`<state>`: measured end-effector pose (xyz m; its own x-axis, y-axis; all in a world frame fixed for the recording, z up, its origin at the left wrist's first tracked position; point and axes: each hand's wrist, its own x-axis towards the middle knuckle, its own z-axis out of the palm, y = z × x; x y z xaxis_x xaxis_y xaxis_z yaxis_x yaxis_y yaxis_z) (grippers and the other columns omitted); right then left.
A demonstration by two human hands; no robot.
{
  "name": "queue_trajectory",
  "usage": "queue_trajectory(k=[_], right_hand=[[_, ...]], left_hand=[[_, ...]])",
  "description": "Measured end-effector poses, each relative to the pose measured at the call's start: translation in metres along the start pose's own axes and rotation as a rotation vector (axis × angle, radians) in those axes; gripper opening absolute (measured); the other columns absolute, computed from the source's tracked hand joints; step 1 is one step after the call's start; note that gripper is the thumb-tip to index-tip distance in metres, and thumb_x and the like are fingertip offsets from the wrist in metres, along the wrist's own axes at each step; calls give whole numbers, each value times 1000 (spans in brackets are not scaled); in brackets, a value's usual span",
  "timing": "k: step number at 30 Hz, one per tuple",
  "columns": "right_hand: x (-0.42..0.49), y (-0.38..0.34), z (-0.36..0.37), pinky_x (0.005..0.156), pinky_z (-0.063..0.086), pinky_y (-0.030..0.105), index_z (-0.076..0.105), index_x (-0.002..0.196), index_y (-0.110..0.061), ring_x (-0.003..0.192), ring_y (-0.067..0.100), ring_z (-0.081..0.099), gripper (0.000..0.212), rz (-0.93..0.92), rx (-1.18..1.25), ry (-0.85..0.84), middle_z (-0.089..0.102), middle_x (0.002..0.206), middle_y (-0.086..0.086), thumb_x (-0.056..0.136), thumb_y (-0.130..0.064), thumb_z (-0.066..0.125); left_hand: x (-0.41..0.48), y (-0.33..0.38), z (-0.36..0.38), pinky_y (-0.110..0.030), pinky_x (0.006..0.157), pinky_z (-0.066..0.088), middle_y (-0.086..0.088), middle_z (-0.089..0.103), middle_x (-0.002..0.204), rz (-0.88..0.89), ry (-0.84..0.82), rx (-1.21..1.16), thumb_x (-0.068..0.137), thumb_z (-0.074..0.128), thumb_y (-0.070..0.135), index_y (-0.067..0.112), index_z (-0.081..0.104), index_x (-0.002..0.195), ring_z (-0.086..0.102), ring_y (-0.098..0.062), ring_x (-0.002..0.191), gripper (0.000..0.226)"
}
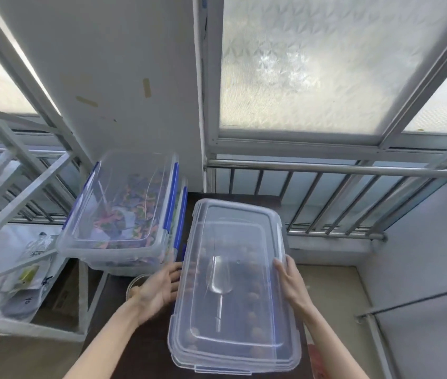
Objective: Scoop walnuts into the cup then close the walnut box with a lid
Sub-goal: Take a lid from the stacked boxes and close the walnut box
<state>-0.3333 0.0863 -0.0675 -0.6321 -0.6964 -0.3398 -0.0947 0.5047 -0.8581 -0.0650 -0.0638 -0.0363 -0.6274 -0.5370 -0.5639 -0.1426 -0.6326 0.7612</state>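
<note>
Left hand (159, 289) lies flat against the left long side of the walnut box (233, 348), fingers spread and extended, palm toward the wall; whether it presses the lid's edge cannot be told. Right hand (289, 283) rests on the right long side of the same box, fingers straight and close together along the lid's rim. Neither hand pinches anything.

The lid (236, 269), clear plastic, sits on top of the box and covers it fully. Through the lid, walnuts (253, 295) show along the box's sides, and a clear scoop (218, 277) lies inside, near the middle.

The cup (136, 283) stands just left of the box, mostly hidden behind the left hand; its contents cannot be seen. A second clear box (124, 212) with blue clips sits beyond the walnut box to the left. Both rest on the dark table (124, 348).

Assessment: scooping appears finished, since the scoop is back in the box. The lid is in place; what likely remains is pressing it down and fastening any latches.
</note>
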Motion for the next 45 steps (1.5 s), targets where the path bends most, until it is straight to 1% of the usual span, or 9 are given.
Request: queue_trajectory(k=[5,9,13,18,23,27,35,39,45], right_hand=[[-6,20,26,86,37,30,41,133,-9,115,27,56,44,35,-60,-28,58,118,5,96,-33,45],[1,28,42,86,39,32,46,127,-8,114,30,54,42,10,-114,-2,58,122,13,95,-35,47],[15,31,43,91,38,38,47,126,-8,114,33,48,45,31,-301,42,51,114,18,95,-41,44],[19,38,45,95,38,38,47,126,-10,113,33,45,50,64,-333,44,41,110,11,93,-47,45],[22,41,45,94,40,40,39,137,-11,119,35,48,56,53,-383,19,51,125,18,94,-48,39],[22,42,47,90,43,41,37,137,-12,117,36,51,57,59,-434,19,51,128,17,95,-50,34],[11,44,51,93,41,42,19,148,-15,121,37,49,65,83,-478,-19,39,141,15,96,-51,30],[10,47,49,91,42,42,20,148,-15,119,37,50,63,89,-512,-44,39,139,15,96,-49,30],[10,47,52,90,44,42,18,148,-12,116,38,52,63,122,-436,-52,33,137,16,97,-46,31]], left_hand=[[18,-56,2,-20,52,50,-17,63,99,5,336,454,100,40,18,6,50,103,55,-16,63,16],[34,-82,-4,-41,81,44,-18,60,93,69,525,661,100,36,25,6,55,95,58,-32,86,28],[53,-84,0,-41,99,32,-27,53,114,42,625,775,99,36,15,-3,57,106,46,-39,113,28],[57,-77,11,-41,98,34,-25,52,124,-16,665,782,100,30,17,-5,50,120,46,-40,117,36],[57,-83,12,-44,100,30,-28,50,115,38,678,816,100,31,17,-4,54,108,44,-42,115,32],[59,-84,12,-46,103,30,-21,47,123,-25,721,852,100,29,24,3,55,114,40,-36,122,36],[60,-102,0,-48,111,27,-28,44,130,14,628,741,101,27,21,1,45,129,38,-40,125,39],[46,-110,-4,-43,115,24,-20,39,141,66,545,678,102,27,22,5,39,138,33,-32,134,42],[45,-109,2,-38,114,20,-14,34,135,88,535,594,102,28,22,9,34,141,32,-30,132,42]])
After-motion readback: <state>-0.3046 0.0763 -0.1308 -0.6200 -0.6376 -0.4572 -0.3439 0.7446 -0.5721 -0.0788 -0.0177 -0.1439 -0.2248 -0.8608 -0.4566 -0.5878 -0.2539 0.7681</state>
